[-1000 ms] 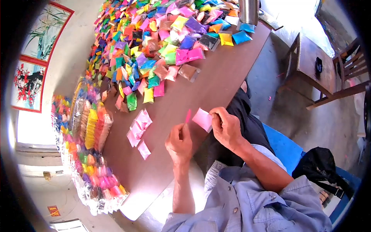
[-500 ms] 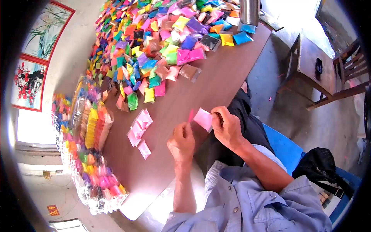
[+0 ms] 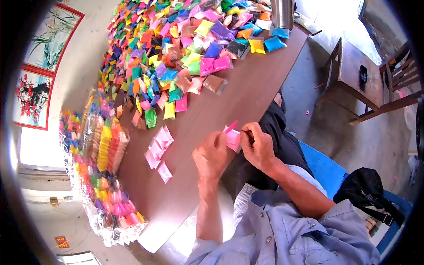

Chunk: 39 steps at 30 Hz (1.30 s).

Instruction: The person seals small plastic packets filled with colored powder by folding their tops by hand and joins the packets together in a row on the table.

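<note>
Over the table's near edge, my right hand [image 3: 259,146] pinches a small clear packet of light pink material [image 3: 232,139] by its right end. My left hand [image 3: 209,153] is closed, thumb against fingers, on a thin bright pink stick [image 3: 231,126] that points up and right. This stick overlaps the packet's upper left corner; I cannot tell whether it touches. Left of my hands, several similar pink packets [image 3: 160,140] lie grouped on the brown table [image 3: 198,119], with a pink packet [image 3: 164,172] just below them.
A large heap of many-coloured packets [image 3: 176,57] covers the table's far part, beside a metal cylinder [image 3: 282,14]. Stacked packets in clear wrapping [image 3: 106,148] line the left edge. A wooden chair [image 3: 357,75] and a black bag [image 3: 363,189] are at the right.
My left hand has moved right and slightly up, bringing the pink stick to the packet's upper corner. My right hand still holds the packet, nearly in place.
</note>
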Each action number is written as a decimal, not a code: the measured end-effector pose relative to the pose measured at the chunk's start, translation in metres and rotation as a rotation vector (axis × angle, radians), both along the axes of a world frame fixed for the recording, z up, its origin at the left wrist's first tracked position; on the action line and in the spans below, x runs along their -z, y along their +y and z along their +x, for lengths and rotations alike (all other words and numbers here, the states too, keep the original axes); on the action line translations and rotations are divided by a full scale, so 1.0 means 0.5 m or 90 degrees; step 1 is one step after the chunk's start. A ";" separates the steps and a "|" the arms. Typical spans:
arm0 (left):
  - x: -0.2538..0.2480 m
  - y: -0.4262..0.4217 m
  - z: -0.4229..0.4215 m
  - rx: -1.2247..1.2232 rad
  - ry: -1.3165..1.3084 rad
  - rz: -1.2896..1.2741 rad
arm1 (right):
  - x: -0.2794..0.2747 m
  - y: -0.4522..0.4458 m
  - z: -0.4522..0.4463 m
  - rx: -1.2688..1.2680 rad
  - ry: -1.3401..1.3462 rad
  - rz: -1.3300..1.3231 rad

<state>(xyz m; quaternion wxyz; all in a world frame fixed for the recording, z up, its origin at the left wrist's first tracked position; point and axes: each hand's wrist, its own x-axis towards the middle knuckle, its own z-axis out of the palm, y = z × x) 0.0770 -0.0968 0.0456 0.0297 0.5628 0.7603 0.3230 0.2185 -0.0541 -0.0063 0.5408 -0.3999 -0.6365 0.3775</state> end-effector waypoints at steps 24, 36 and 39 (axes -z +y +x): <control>-0.006 -0.021 -0.012 -0.056 -0.086 -0.003 | -0.033 0.007 0.019 -0.068 -0.170 0.034; 0.015 -0.067 -0.020 -0.145 -0.200 0.007 | -0.047 0.075 -0.005 -0.056 -0.250 0.141; 0.008 -0.065 -0.013 -0.159 -0.207 0.002 | -0.045 0.068 0.000 -0.011 -0.183 0.166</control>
